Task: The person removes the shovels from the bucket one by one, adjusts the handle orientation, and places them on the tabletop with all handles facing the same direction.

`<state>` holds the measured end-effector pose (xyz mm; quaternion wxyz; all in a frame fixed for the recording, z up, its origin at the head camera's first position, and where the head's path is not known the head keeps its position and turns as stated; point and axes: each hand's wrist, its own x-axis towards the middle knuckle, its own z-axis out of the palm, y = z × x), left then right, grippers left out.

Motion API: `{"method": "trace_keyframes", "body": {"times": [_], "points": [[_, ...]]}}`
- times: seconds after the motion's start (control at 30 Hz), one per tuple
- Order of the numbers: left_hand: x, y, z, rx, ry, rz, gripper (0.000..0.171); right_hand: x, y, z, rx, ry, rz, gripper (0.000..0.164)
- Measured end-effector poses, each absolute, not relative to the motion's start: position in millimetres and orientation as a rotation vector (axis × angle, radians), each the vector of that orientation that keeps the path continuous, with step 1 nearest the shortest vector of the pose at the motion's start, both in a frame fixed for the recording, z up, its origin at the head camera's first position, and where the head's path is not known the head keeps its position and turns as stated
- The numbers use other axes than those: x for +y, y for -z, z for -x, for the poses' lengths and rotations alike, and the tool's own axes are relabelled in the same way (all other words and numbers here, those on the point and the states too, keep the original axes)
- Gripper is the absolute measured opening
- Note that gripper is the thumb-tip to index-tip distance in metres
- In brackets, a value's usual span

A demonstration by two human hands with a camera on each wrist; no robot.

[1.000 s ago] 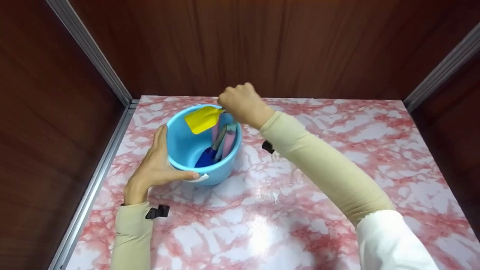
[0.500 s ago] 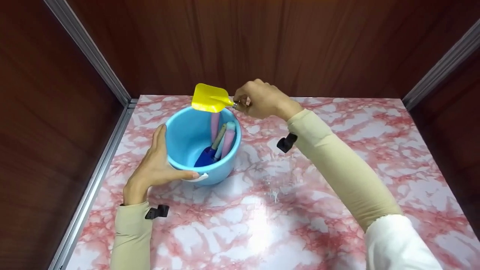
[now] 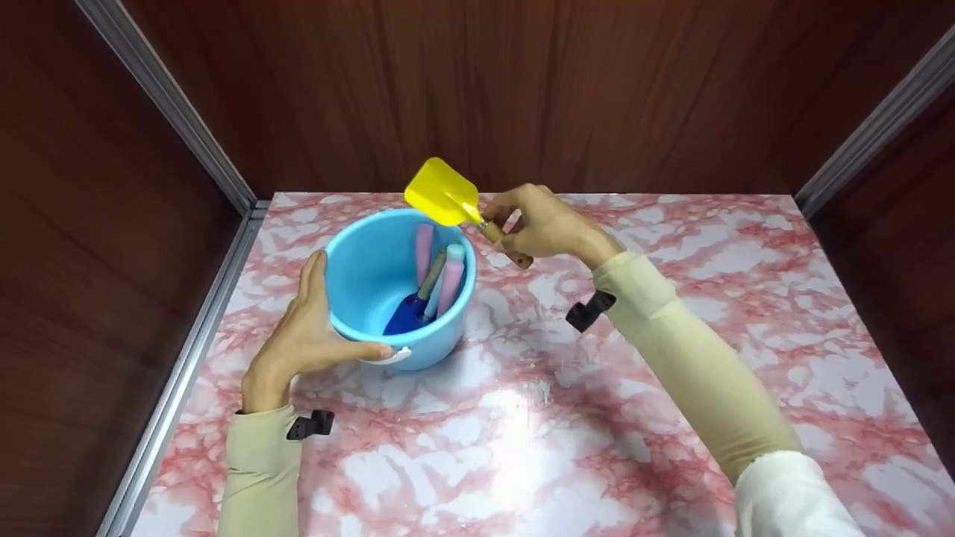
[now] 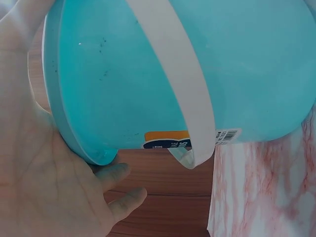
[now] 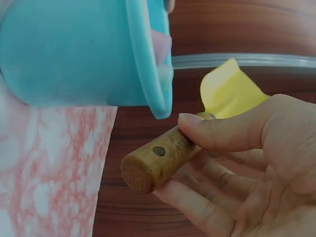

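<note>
A yellow-bladed hand shovel (image 3: 445, 195) is pinched by my right hand (image 3: 548, 224), just beyond the bucket's right rim. Its blade points up and left. The right wrist view shows my thumb and fingers on the wooden handle (image 5: 163, 155), whose holed end sticks out. My left hand (image 3: 302, 335) is spread straight against the left and near side of a light blue bucket (image 3: 440, 344), the thumb along the near rim. Inside the bucket lean a dark blue shovel (image 3: 404, 316) with an olive handle, and several pink and light blue handles (image 3: 424, 250).
Under the bucket is a red-and-white marbled tabletop (image 3: 634, 388). Dark wood panels (image 3: 634, 89) close off the back and both sides, with metal rails (image 3: 179, 112) in the corners. A white carrying handle (image 4: 182, 74) hangs along the bucket's outside.
My right hand has lifted the yellow shovel out of the bucket and moved right. The blade has turned up and the wooden handle now shows. My left hand and the bucket stay in place.
</note>
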<state>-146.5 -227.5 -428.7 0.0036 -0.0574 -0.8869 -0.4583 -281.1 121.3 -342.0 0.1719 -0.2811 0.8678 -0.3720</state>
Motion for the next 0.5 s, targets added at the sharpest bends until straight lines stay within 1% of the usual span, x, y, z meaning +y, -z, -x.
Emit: {"method": "trace_keyframes", "body": {"times": [0.13,0.3,0.5], "points": [[-228,429,147,-2.811,1.356,0.178,0.151,127,353,276,2.445,1.138,0.775,0.042],[-227,430,148,-2.860,1.259,0.172,0.157,135,370,271,2.473,1.188,0.716,0.036],[-230,429,145,-2.874,1.254,0.144,0.157,137,384,265,2.501,1.201,0.605,0.038]]}}
